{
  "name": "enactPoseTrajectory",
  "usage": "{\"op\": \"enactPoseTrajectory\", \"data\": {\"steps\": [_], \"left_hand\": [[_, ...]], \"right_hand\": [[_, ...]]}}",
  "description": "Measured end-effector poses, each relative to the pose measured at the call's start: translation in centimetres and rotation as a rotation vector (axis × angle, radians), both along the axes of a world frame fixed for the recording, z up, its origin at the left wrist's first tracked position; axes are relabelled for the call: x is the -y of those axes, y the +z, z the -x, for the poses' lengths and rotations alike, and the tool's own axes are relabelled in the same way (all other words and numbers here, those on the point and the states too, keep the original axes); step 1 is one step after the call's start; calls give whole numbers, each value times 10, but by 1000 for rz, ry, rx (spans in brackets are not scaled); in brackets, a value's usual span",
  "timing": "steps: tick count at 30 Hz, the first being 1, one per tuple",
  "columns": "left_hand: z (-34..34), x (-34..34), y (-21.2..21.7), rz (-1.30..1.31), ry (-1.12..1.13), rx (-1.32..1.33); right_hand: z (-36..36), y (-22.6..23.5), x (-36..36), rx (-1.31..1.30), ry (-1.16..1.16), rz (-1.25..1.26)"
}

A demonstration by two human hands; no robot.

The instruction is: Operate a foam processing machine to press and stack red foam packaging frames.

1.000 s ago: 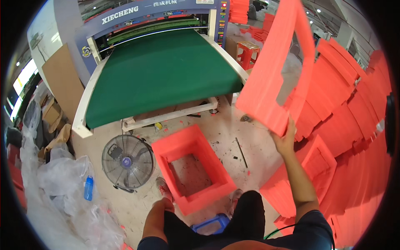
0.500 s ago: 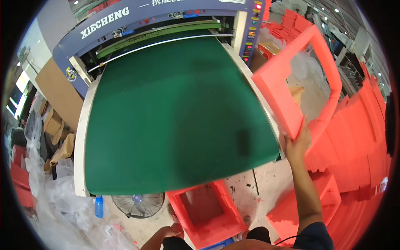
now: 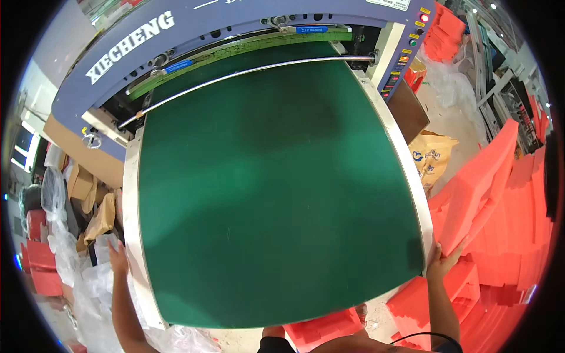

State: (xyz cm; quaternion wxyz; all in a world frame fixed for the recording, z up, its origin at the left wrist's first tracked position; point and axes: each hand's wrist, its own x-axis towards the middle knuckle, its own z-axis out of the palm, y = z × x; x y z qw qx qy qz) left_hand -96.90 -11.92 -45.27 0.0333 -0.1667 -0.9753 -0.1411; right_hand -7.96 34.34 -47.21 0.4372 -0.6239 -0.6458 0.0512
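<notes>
My right hand (image 3: 444, 265) grips the lower end of a red foam frame (image 3: 471, 197), which stands tilted at the right of the machine, against other red foam pieces. The frame now shows mostly edge-on, so its opening is hardly visible. My left hand (image 3: 118, 259) holds nothing; its fingers are stretched apart beside the left rail, over clear plastic wrap (image 3: 97, 276). Between my arms lies the machine's wide green conveyor belt (image 3: 282, 194), with only shadows on its surface.
A blue machine housing (image 3: 229, 20) with a metal bar (image 3: 247, 72) crosses the belt's far end. Stacked red foam (image 3: 506, 235) crowds the right. Another red foam piece (image 3: 323, 330) sits below the belt's near edge. Cardboard (image 3: 94, 156) leans at left; a brown paper bag (image 3: 432, 154) lies right.
My right hand has lowered the foam frame rightward and turned it nearly edge-on. My left hand has risen from near my leg to beside the left rail. The view has shifted closer over the belt.
</notes>
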Motion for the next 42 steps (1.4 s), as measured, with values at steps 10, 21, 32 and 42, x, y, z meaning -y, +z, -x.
{"op": "enactPoseTrajectory", "data": {"steps": [10, 21, 32, 42], "left_hand": [[-11, -24, -39, -71, 205, 246], [-60, -88, -22, 3, 414, 189], [-55, -110, 1, 240, 328, 135], [-357, -613, 181, -717, -546, 759]], "right_hand": [[-25, -23, 2, -346, 78, 224], [-7, -2, 7, -722, -35, 537], [9, -9, -18, -412, -91, 466], [-10, 10, -11, -133, -83, 353]]}}
